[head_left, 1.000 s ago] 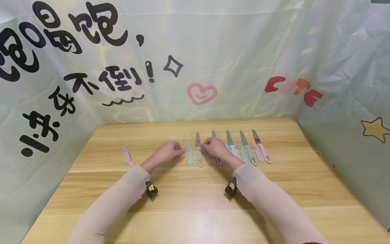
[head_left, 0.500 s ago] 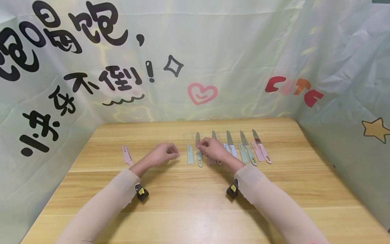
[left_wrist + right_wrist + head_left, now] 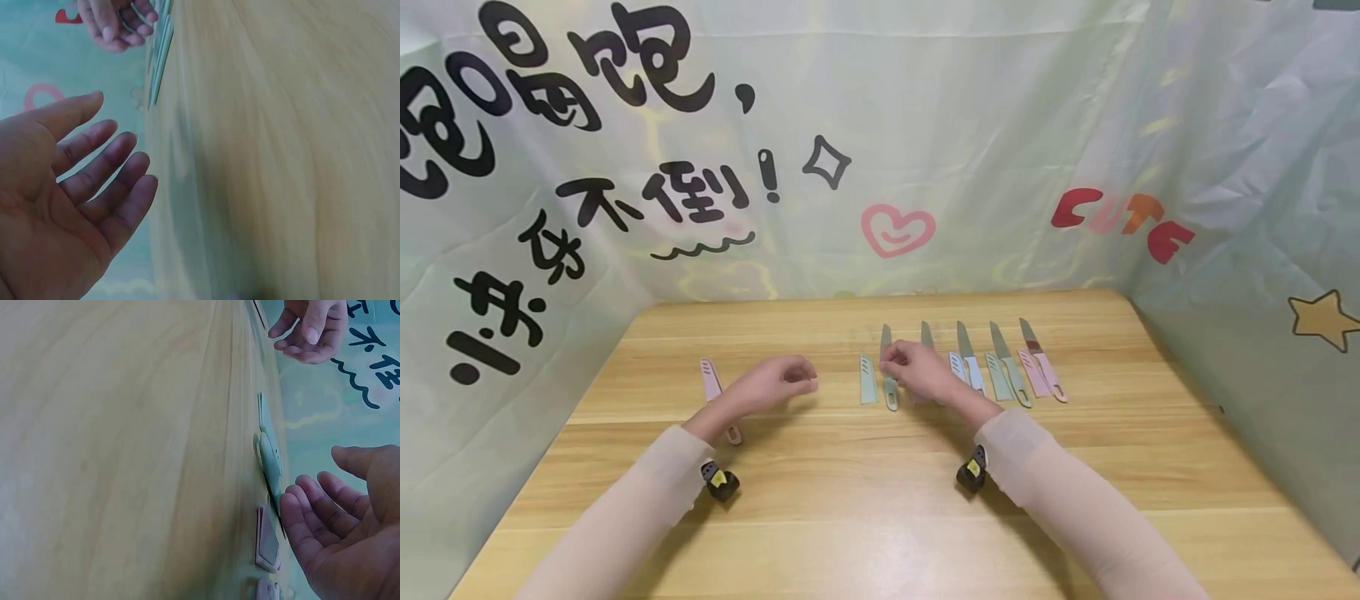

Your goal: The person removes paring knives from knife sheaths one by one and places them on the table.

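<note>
My left hand point(image 3: 775, 385) hovers over the table with fingers loosely bent and nothing in its grasp. Beneath that forearm lies a pink knife in its pink sheath point(image 3: 709, 377), partly covered by the wrist. My right hand point(image 3: 921, 368) hangs above a green-handled knife point(image 3: 891, 396), fingers relaxed and holding nothing. A green sheath point(image 3: 868, 382) lies just left of that knife. Behind the right hand a knife blade point(image 3: 927, 332) sticks out, its handle hidden. In the right wrist view the fingertips point(image 3: 290, 503) appear close to the green knife; whether they touch it cannot be told.
Farther right, unsheathed knives lie beside their sheaths: a pale blue knife point(image 3: 972, 367), a green knife point(image 3: 1015, 382) and a pink knife point(image 3: 1049, 375). The wooden table point(image 3: 880, 517) is bordered by a printed fabric backdrop point(image 3: 985, 150). Each wrist wears a small black camera.
My left hand has drawn back leftward from beside the green sheath, toward the sheathed pink knife. My right hand has shifted slightly left over the green-handled knife.
</note>
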A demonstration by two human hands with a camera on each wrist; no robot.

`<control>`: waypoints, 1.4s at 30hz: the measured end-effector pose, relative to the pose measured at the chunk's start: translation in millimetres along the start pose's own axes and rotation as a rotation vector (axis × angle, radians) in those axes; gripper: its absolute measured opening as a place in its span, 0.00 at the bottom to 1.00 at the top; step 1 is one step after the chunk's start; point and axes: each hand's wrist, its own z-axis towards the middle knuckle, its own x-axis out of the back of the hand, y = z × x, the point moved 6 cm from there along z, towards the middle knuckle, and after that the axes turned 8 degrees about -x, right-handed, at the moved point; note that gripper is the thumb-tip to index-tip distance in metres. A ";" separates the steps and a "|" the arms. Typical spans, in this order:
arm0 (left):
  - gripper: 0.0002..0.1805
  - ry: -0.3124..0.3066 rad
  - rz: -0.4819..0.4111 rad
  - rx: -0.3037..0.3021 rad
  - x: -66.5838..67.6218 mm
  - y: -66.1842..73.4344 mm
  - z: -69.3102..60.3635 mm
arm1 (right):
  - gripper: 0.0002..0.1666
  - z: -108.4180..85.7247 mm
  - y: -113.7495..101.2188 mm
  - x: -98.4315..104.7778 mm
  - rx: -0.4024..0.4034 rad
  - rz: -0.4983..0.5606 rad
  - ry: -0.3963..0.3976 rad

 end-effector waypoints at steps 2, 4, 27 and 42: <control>0.15 0.002 0.005 -0.007 3.6 -3.6 -4.4 | 0.10 -0.5 -1.2 -1.2 0.005 -0.018 0.000; 0.16 0.002 0.014 -0.013 7.2 -7.1 -9.2 | 0.10 -0.5 -2.2 -2.7 0.010 -0.026 -0.002; 0.22 0.052 0.039 0.013 48.6 -55.2 -61.2 | 0.11 -6.3 -23.1 -17.0 0.106 0.010 -0.048; 0.23 0.080 0.138 0.017 59.2 -81.0 -86.5 | 0.14 -10.8 -42.4 -34.9 0.192 0.033 -0.120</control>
